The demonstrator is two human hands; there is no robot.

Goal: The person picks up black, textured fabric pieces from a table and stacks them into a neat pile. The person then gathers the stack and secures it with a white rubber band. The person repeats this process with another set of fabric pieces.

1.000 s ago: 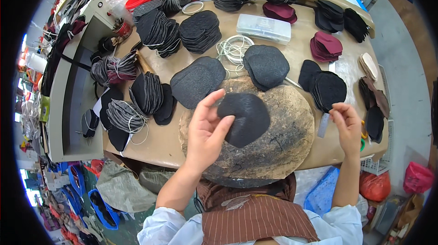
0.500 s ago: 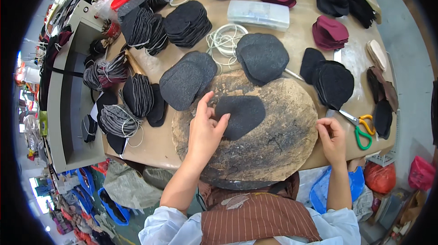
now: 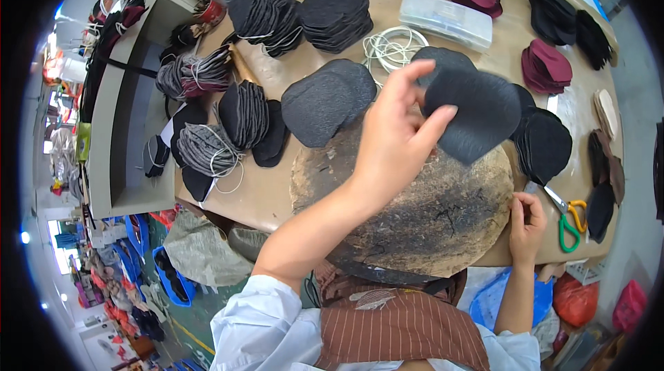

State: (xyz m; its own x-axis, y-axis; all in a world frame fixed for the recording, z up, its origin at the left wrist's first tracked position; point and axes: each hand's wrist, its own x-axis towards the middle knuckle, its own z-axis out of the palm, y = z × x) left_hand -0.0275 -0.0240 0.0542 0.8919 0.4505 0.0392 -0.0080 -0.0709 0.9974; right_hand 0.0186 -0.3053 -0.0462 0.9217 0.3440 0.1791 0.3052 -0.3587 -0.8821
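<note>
My left hand (image 3: 398, 139) pinches a black rounded fabric piece (image 3: 477, 116) between thumb and fingers, raised over the far right part of a round wooden block (image 3: 443, 233). Behind the piece, partly hidden by it, lies a stack of similar black pieces (image 3: 443, 60). Left of my hand, a second black stack (image 3: 328, 103) sits at the block's far left edge. My right hand (image 3: 528, 224) rests at the block's right edge with its fingers curled and the thumb against them. Whether something small is between those fingers cannot be made out.
Scissors with green and yellow handles (image 3: 571, 224) lie right of the block, below a black stack (image 3: 544, 144). Tied bundles of fabric pieces (image 3: 207, 148) crowd the left. Farther back are a clear plastic box (image 3: 446, 20), white cord (image 3: 393, 49) and maroon pieces (image 3: 546, 67).
My left hand has lifted the black piece off the block and carried it right and away from me. My right hand stays by the block's right edge. The whole view has shifted somewhat.
</note>
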